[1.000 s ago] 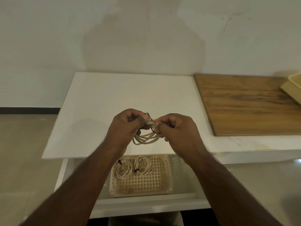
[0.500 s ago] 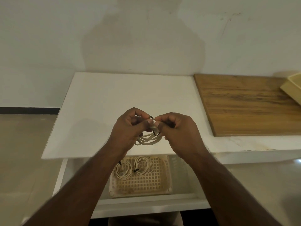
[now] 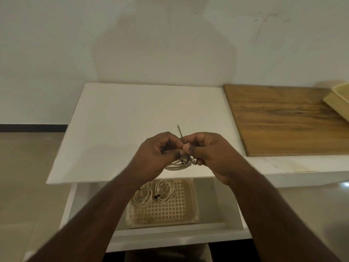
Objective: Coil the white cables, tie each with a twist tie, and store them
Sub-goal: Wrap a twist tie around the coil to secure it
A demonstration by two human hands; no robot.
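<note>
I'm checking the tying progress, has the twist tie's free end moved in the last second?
Yes. The twist tie end now sticks up above the hands toward the wall, over the white tabletop; before, it looped low between the fingers.

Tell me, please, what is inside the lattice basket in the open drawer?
Two coiled white cables, each tied with a dark tie, lie in the basket at its far left. The left forearm covers its near left corner.

Plain home room, white table (image 3: 117, 118), tiled floor (image 3: 28, 167)

A wooden board (image 3: 287, 120) lies under what seems a yellow tray (image 3: 339, 100).
</note>
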